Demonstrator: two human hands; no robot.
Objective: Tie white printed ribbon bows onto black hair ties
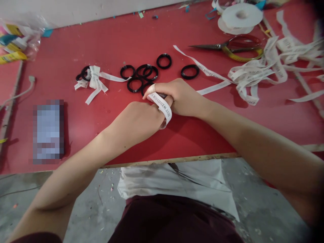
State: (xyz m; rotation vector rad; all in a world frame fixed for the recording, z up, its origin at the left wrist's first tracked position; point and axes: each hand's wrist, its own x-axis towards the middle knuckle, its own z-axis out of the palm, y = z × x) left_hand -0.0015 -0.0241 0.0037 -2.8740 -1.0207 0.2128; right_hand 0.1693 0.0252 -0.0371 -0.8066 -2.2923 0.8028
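Observation:
A white ribbon (162, 105) printed with "BEST WISHES FOR YOU" curls in a loop over the fingers where my two hands meet. My left hand (145, 116) is closed at the ribbon, its fingertips largely hidden. From the other side, my right hand (178, 96) closes on the same ribbon, index finger bent across the top. Something dark shows between the hands, perhaps a hair tie, but I cannot make it out. Just beyond lie several black hair ties (135, 84). Another black hair tie (190, 72) rests to the right of them.
Black hair ties with ribbon bows (94, 78) lie at left on the red table (106, 44). A blurred-out phone (49, 130) sits near the front left. At right are scissors (227, 47), a heap of cut ribbons (255, 76) and a ribbon spool (241, 17).

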